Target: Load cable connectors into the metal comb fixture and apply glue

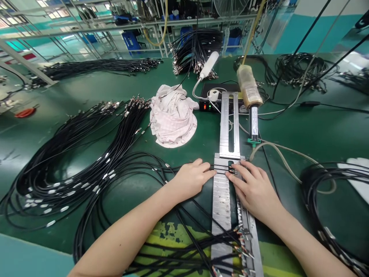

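Observation:
Toward the middle of the bench lies a long slotted metal fixture [221, 200]. Several thin black cables [220, 168] cross its upper part from left to right. At its left edge, my left hand [191, 177] pinches these cables between thumb and fingers. My right hand [255, 186] is closed on their ends at the right side, near a dark opening in the metal; the fingertips partly hide those ends. Below the hands, more black cables [178, 250] lie across the fixture, their stripped ends showing coloured wires [240, 240].
Left lies a large looped cable bundle [77, 150] with white tags. A pale cloth [174, 117], a black control box [207, 104] with lit switches, a white lamp [209, 65] and a hanging dispenser syringe [253, 123] stand beyond. Coiled cables [313, 200] and a white glove [356, 177] lie right.

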A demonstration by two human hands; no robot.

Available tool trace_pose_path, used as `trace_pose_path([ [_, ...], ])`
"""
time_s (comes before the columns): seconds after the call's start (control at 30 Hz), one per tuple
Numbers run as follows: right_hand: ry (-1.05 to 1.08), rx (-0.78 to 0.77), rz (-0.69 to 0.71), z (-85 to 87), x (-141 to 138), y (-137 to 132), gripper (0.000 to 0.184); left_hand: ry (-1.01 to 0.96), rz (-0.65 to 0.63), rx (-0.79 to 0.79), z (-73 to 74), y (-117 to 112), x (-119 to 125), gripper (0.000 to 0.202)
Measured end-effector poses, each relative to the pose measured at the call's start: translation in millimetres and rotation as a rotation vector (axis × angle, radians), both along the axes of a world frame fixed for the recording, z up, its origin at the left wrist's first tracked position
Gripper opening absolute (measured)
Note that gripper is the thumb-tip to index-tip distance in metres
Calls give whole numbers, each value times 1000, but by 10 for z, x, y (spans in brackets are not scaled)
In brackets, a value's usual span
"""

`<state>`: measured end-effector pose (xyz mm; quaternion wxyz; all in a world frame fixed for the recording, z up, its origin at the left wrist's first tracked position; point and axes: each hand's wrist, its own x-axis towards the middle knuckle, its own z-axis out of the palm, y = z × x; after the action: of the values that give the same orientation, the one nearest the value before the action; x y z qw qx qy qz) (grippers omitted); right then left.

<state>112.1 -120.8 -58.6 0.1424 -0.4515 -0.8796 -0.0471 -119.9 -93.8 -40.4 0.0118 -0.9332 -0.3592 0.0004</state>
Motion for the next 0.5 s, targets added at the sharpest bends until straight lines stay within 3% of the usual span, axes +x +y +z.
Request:
trace_pose_path([
  [0.17, -9, -31, 0, -1, -46, -6, 34, 63, 7, 136, 86, -98, 86, 33],
  [0.3, 173, -4, 23, -108, 21, -19, 31, 39, -59, 106, 179, -159, 127, 27],
  [0.5, 568, 2, -82, -153, 196, -29, 24, -213, -102, -359, 104, -443, -99, 10],
])
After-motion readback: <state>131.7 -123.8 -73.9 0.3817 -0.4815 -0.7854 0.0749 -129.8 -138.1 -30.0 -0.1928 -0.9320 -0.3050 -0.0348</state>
